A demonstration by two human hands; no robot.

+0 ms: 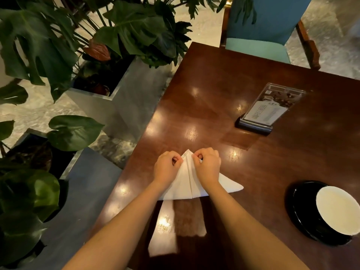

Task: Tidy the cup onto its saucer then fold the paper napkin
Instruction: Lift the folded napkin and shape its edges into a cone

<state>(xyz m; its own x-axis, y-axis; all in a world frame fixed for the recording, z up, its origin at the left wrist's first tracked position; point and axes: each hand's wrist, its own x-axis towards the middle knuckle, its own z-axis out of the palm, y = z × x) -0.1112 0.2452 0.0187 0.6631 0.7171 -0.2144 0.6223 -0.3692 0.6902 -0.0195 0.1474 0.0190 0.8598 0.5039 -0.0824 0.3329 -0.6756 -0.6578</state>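
A white paper napkin point(188, 184) lies on the dark wooden table point(214, 90), folded into a triangle with its point away from me. My left hand point(167, 166) pinches the left flap near the tip. My right hand point(207, 165) pinches the right flap beside it, and the two flaps meet along a centre seam. One napkin corner sticks out to the right, past my right wrist. The white cup point(339, 210) stands on its black saucer point(300, 211) at the right edge of the view, apart from both hands.
A menu card in a clear stand point(266, 110) sits at the middle right of the table. A teal chair point(261, 26) stands at the far side. Metal planters point(101, 94) with large-leaved plants line the table's left edge.
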